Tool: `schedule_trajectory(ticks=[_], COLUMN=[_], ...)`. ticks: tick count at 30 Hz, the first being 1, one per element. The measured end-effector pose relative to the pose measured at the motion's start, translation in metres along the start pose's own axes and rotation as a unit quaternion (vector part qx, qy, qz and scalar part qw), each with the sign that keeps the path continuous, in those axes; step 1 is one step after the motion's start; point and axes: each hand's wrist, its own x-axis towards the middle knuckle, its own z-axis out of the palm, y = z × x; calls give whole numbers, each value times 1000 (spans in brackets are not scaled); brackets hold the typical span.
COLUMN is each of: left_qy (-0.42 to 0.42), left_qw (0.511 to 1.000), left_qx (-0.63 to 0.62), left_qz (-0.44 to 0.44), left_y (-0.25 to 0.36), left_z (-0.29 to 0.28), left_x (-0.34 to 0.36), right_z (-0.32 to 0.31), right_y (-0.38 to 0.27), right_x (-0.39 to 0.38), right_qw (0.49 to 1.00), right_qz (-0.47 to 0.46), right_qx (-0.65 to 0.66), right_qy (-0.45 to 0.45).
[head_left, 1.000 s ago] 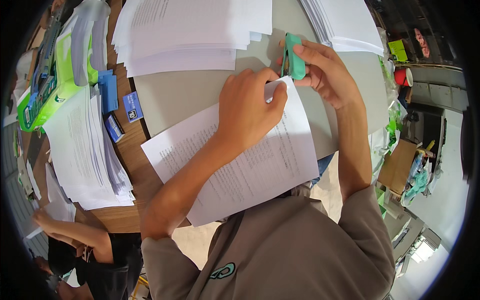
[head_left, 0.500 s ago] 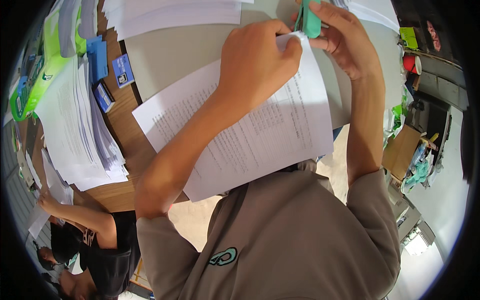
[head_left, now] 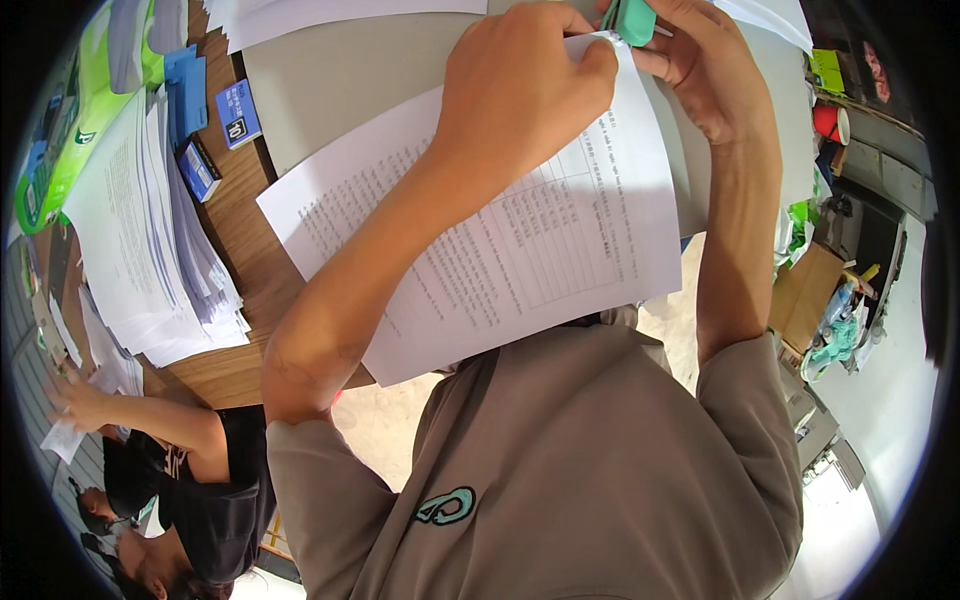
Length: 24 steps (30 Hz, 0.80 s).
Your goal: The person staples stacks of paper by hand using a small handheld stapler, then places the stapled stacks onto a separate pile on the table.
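Observation:
My left hand (head_left: 525,105) pinches the top corner of a printed sheet of paper (head_left: 560,250), thumb on top; whether further sheets lie under it cannot be made out. The paper slants over the table's near edge toward my shirt. Beside that corner, my right hand (head_left: 712,75) is closed around a small mint-green stapler (head_left: 634,22). Its nose sits right at the paper's corner, near my left thumb. The top of the stapler and some of my fingers run up to the picture's upper rim, so its jaws are mostly hidden.
More paper (head_left: 340,10) lies at the far side of the grey tabletop (head_left: 330,90). On the brown wooden table to the left are a tall paper stack (head_left: 130,230) and small blue boxes (head_left: 237,112). A co-worker in black (head_left: 215,480) handles paper at lower left. Right stands a cardboard box (head_left: 805,285).
The stapler and both hands sit slightly higher in the picture, and the stapler has tilted, its nose still by the paper's corner. At left, the co-worker's hand has shifted.

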Motion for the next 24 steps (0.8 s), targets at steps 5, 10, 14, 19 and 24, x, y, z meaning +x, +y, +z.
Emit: schedule_trajectory(ticks=[5, 10, 14, 19, 24], left_qy=[37, 27, -7, 25, 36], left_qw=[998, 999, 1000, 1000, 998], left_qx=[16, 0, -5, 6, 12], left_qz=[44, 37, 9, 14, 57], left_y=[-4, -3, 9, 4, -14], left_z=[3, 1, -7, -3, 6], left_x=[-2, 1, -1, -2, 1], right_z=[-2, -2, 2, -2, -9], right_y=[8, 9, 1, 7, 11], right_x=[1, 2, -5, 0, 6], right_qw=[1000, 999, 1000, 999, 1000], right_qz=[-20, -32, -24, -23, 5], right_qx=[-1, -14, -13, -21, -12], right_qy=[-1, -6, -9, 3, -7])
